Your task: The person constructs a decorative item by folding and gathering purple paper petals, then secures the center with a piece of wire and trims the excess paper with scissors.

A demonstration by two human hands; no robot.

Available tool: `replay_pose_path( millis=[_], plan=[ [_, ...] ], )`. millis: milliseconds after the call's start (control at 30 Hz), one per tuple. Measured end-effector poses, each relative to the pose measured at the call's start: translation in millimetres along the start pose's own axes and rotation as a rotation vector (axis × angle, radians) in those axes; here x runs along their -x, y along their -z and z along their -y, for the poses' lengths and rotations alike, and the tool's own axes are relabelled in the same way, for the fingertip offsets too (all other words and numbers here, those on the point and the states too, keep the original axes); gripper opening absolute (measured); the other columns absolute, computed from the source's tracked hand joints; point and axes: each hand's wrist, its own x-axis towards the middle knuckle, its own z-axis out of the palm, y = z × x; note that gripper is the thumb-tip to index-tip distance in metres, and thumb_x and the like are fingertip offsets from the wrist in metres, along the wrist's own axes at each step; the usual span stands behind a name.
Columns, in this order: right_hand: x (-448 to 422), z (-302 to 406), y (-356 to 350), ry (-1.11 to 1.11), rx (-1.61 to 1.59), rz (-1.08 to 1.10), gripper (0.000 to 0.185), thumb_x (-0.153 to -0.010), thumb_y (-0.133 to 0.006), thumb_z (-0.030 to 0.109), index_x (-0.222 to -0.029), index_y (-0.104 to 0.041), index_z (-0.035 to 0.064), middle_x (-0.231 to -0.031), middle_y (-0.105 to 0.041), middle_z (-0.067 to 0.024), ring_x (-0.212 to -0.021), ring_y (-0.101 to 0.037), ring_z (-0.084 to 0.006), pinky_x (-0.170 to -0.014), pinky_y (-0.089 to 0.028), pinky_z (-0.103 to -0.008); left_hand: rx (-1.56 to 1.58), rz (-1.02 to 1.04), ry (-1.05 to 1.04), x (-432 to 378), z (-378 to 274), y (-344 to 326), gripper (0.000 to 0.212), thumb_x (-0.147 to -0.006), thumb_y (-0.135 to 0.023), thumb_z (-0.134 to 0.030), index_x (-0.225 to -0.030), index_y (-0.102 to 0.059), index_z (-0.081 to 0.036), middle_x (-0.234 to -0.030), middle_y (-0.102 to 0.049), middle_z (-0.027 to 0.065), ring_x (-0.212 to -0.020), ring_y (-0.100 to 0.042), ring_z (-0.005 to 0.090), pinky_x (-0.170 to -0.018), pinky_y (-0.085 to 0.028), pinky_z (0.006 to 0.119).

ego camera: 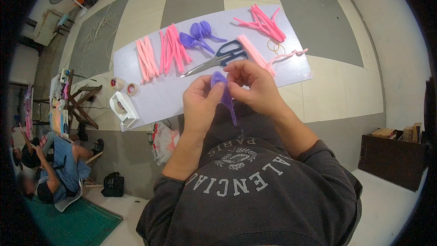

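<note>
My left hand (pixel 200 100) pinches a purple pipe-cleaner petal shape (pixel 226 99) between thumb and fingers, its twisted stem hanging down. The thumb and a finger of my right hand (pixel 251 85) meet at the right edge of this piece; whether they grip it I cannot make out. Beyond my hands lie scissors (pixel 218 59) with dark blue handles, their blades apart and pointing left. Several finished purple petal shapes (pixel 197 34) rest past the scissors. A light pink pipe-cleaner bundle (pixel 254 53) is close behind my right hand.
On the white table (pixel 160 102) are pink pipe cleaners (pixel 172 49), paler ones (pixel 146 61), a bright pink bunch (pixel 264 24), rubber bands (pixel 276 46), tape rolls (pixel 117 83) and a white tape dispenser (pixel 123 109). A seated person (pixel 61 171) is at far left.
</note>
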Motion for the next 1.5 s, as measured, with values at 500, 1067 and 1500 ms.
replay_pose_path(
  millis=[500, 1067, 1500],
  plan=[
    [1.9, 11.5, 0.1, -0.004, 0.041, -0.02, 0.029, -0.074, -0.058, -0.001, -0.102, -0.05, -0.0001, -0.077, -0.053, 0.0, -0.069, -0.051, -0.0056, -0.062, -0.043, -0.0192, -0.031, -0.025, -0.024, 1.5, -2.1, -3.5, 0.01, -0.078, -0.058, -0.001, -0.087, -0.056, 0.003, -0.079, -0.059, 0.0035, -0.068, -0.054, 0.0069, -0.062, -0.044, 0.02],
    [5.2, 18.0, -3.9, 0.111, 0.335, 0.017, 0.037, -0.072, -0.059, -0.002, -0.108, -0.049, 0.0033, -0.076, -0.051, -0.0003, -0.071, -0.051, -0.0064, -0.064, -0.043, -0.0207, -0.137, -0.036, -0.001, 3.3, -2.1, -8.0, 0.011, -0.078, -0.057, -0.002, -0.088, -0.057, 0.003, -0.078, -0.059, 0.003, -0.07, -0.054, 0.0065, -0.061, -0.045, 0.02],
    [1.5, 5.1, 2.3, -0.047, 0.059, 0.021, 0.037, -0.073, -0.059, 0.002, -0.109, -0.048, 0.0022, -0.071, -0.055, -0.0027, -0.063, -0.052, -0.0067, -0.057, -0.043, -0.0205, -0.276, -0.031, -0.069, 2.4, 3.4, -6.1, 0.016, -0.077, -0.058, -0.004, -0.092, -0.06, 0.004, -0.08, -0.061, 0.0034, -0.072, -0.055, 0.0067, -0.063, -0.045, 0.02]
  ],
)
